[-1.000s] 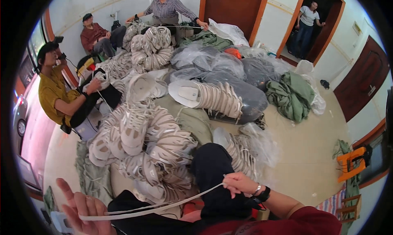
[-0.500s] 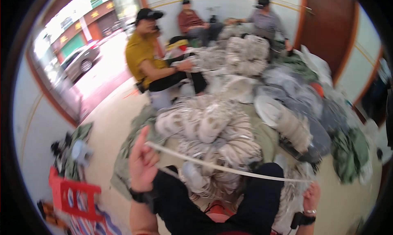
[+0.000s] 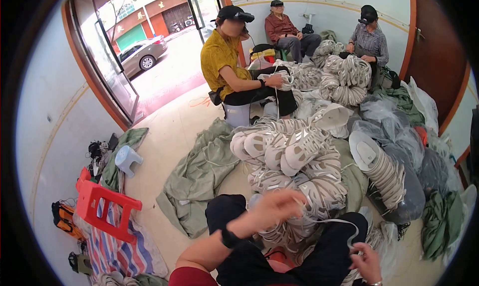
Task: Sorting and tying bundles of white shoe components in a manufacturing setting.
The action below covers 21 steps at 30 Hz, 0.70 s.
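A thin whitish shoelace (image 3: 344, 221) curves slackly above my right knee. My right hand (image 3: 366, 262), low on the right, pinches one stretch of it. Bent across in front of me, my left hand (image 3: 281, 206) is closed at the other stretch; its fingertips are blurred, and the exact grip is hard to make out. Beneath and beyond that hand lies a heap of beige-and-white shoe uppers (image 3: 294, 146), stacked in bundles with laces hanging loose. Part of the heap is hidden by the left hand and my knees.
A person in yellow (image 3: 224, 61) sits on a stool, handling laces; two other people sit by the back wall. Green cloth (image 3: 199, 171) lies left of the heap. A red stool (image 3: 107, 206) stands at the left, a nested upper stack (image 3: 379, 171) and plastic bags (image 3: 434, 171) at the right.
The lace was stretched taut between my spread hands; now it hangs slack. My left hand has swung right, over the heap. My right hand is lower, and the view has shifted.
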{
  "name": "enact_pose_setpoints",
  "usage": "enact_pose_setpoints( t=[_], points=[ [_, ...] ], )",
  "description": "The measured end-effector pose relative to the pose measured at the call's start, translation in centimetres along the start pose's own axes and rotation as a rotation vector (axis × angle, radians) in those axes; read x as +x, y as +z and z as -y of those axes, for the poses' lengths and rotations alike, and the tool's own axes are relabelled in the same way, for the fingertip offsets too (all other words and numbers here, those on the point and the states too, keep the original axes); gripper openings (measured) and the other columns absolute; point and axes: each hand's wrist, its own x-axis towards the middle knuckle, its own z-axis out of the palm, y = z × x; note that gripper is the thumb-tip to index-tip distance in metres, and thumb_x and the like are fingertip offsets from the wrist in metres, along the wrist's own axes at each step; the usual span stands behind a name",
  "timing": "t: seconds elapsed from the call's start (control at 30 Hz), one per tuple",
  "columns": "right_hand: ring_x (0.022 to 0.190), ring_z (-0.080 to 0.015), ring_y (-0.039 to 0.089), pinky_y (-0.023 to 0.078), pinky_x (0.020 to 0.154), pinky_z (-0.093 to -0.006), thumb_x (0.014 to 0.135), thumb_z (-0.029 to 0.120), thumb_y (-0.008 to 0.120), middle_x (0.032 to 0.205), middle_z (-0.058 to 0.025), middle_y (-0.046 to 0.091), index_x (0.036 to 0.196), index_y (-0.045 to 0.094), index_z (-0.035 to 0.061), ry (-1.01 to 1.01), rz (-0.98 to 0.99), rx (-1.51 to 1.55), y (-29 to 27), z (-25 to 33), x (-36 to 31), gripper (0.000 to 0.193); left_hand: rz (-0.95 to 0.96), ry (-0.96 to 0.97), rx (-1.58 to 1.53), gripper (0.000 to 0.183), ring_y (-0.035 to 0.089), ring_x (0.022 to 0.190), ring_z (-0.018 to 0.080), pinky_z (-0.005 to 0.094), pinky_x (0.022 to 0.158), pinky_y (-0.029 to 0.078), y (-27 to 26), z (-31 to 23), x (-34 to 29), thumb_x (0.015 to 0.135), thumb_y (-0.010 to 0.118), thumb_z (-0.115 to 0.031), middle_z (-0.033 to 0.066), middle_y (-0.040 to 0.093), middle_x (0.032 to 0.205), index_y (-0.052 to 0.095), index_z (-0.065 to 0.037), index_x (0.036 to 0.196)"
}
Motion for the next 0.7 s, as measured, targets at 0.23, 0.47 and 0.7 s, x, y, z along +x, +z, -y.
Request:
enact_pose_setpoints(
  t=[0.23,0.47,0.7],
  points=[
    [0.062,-0.0083,0.053,0.046,0.057,-0.0206,0.091,0.005,0.05,0.119,-0.0104,0.056,0.141,0.03,0.0023,0.05,0.305,0.569,4.2,4.3,-0.9,0.054,0.574,-0.001,0.522,0.021,0.062,0.069,0.0333,0.0414,0.06,0.047,10.2,3.2,-1.7,0.087,0.054,-0.016,0.0095,0.063,0.076,0.05,-0.014,0.107],
    [0.056,-0.0088,0.051,0.042,0.054,-0.022,0.097,0.019,0.047,0.068,-0.0017,0.055,0.099,0.058,0.0,0.121,0.488,0.509,5.4,1.0,-1.7,0.022,0.524,-0.075,0.191,0.021,0.061,0.067,0.033,0.0424,0.059,0.045,11.3,4.2,-2.8,0.087,0.053,-0.016,0.0093,0.06,0.07,0.047,-0.013,0.107],
    [0.047,-0.0066,0.043,0.033,0.045,-0.0188,0.094,0.021,0.052,0.056,0.0006,0.049,0.075,0.056,0.0026,0.118,0.5,0.501,3.5,0.9,-1.7,0.027,0.604,-0.103,0.37,0.016,0.058,0.058,0.0279,0.0386,0.054,0.042,9.5,4.3,-2.7,0.09,0.054,-0.021,0.0084,0.057,0.062,0.056,-0.007,0.097]
  ],
)
